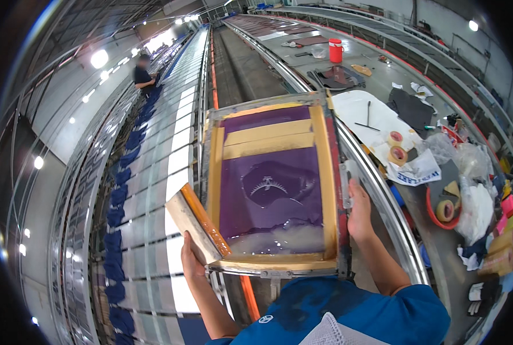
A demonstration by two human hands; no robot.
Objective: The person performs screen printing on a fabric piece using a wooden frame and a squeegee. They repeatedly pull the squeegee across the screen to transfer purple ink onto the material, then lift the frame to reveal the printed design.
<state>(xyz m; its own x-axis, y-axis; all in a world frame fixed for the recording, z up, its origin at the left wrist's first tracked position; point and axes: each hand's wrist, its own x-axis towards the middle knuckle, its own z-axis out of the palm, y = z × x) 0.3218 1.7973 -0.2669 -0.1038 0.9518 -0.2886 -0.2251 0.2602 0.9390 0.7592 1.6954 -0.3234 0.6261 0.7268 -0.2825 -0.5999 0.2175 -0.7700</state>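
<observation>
The left hand's (193, 261) fingers clasp the squeegee (194, 223) while the right hand's (360, 214) grip the side of the screen frame (279, 272) before the blue shirt (348, 305), where a nearward tilt might spill the glossy wet pool (274, 242) over the tan tape (329, 201).

Left of the screen frame (330, 190), we see the left hand (192, 261) partly hidden by the squeegee (192, 229), and a distant person (146, 77), head blurred.

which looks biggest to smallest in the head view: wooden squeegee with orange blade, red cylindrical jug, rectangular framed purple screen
1. Rectangular framed purple screen
2. Wooden squeegee with orange blade
3. Red cylindrical jug, farther from the camera
</observation>
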